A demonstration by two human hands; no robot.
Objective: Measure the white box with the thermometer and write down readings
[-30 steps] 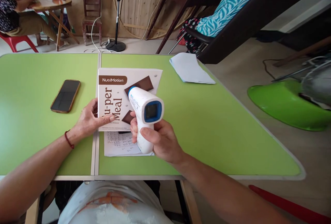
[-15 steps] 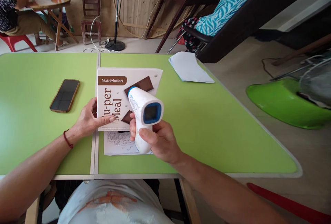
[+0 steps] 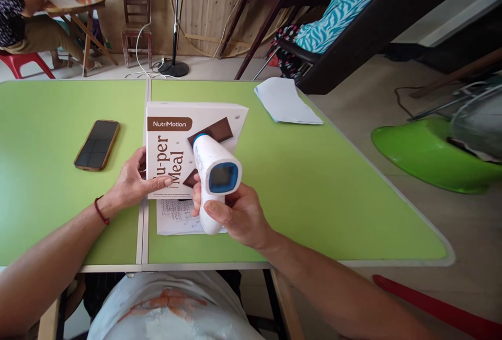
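My left hand point(image 3: 135, 180) grips the lower left edge of a white NutriMotion box point(image 3: 212, 112), its thumb across the printed front and its other fingers behind. The box is tilted toward me over the green table. In my right hand point(image 3: 243, 214) is a white infrared thermometer point(image 3: 214, 159), my fingers wrapped round its handle. Its blue-rimmed screen faces me and its front end points at the box's front, covering part of the picture; whether it touches cannot be told. A sheet with handwriting point(image 3: 172, 225) lies partly hidden under the box and the thermometer.
A phone point(image 3: 97, 145) lies on the green table point(image 3: 314, 199), left of the box. White papers point(image 3: 288, 102) rest at the far right edge. Beyond stand a stand base point(image 3: 173, 69), a wooden chair point(image 3: 136, 21) and a person point(image 3: 23, 21) seated at a round table. A green plastic object point(image 3: 431, 154) is at right.
The thermometer in my right hand has shifted slightly left and its rear end has dipped a little. My left hand and the box stay almost the same.
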